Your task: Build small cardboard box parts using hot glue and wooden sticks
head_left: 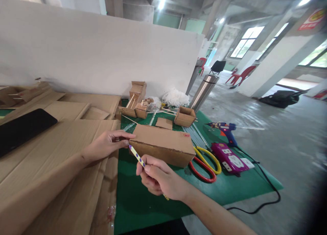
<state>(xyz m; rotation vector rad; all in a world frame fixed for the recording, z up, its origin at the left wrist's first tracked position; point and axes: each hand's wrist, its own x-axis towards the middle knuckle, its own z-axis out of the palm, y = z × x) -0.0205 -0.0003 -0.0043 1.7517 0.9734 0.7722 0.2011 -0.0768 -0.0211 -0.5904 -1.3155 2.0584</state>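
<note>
A long closed cardboard box (163, 139) lies on the green mat. My left hand (106, 144) is at the box's left end, its index finger on the top edge and its thumb near the corner. In my right hand (160, 177) is a pencil (136, 155) with a purple tip and purple dots on a pale body. The pencil tip is at the box's front left corner, close to my left thumb; whether it touches the cardboard I cannot tell. The handles of scissors (206, 170), red and yellow, stick out by the box's right end.
Flat cardboard sheets (68, 146) and a black tablet-like slab (25, 129) cover the left. Behind the box are a small open carton (185, 116), thin sticks and a steel flask (204, 91). A blue glue gun (226, 131) and purple power strip (230, 158) with a cord are right.
</note>
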